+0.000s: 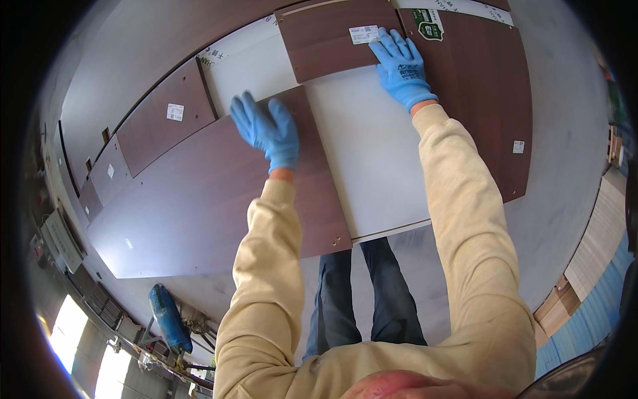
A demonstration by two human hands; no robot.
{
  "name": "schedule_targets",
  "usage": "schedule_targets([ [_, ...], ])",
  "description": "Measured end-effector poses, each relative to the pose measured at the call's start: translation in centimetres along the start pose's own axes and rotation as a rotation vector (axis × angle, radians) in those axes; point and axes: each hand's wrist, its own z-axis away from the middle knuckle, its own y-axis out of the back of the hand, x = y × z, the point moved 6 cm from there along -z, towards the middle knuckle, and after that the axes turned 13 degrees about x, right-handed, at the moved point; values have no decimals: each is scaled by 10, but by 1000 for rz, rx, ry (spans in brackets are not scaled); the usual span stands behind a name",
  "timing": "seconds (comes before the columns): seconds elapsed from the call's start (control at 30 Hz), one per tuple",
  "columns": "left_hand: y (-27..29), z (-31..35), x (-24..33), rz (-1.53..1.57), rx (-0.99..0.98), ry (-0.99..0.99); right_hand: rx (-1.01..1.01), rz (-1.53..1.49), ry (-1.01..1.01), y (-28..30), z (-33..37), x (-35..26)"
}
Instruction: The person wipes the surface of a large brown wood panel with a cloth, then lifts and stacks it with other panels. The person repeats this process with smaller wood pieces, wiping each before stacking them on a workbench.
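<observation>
My left hand [269, 136], in a blue work glove, is open with its fingers apart, slightly blurred. It is over the upper right part of a large dark brown panel [206, 199]; I cannot tell whether it touches. My right hand [405, 73], gloved alike, lies open at the right end of a smaller brown panel [319, 43], fingertips beside a white label [363, 34]. Both brown panels rest on a white board [372, 153]. To the right of my right hand is another large brown panel [485, 106] with a green-and-white sticker [427, 24].
Several narrower brown panels, one with a white label [175, 112], line the far left. Behind the work stands a blue wrapped cylinder [170, 318] at lower left. Pale wooden boards [595, 233] lie along the right side. My legs [392, 292] are close to the near panel edge.
</observation>
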Motion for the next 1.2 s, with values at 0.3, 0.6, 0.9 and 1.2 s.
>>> schedule_targets([
  [0.3,70,59,-43,-389,-240,-172,53,-95,49,8,-36,9],
  [0.6,68,57,-45,-362,-282,-102,23,70,46,-36,-46,-13],
  [0.9,68,55,-46,-382,-333,-66,28,5,57,-42,-51,-24],
  [1.2,67,53,-47,-395,-341,-67,20,-23,48,-39,-57,-57],
])
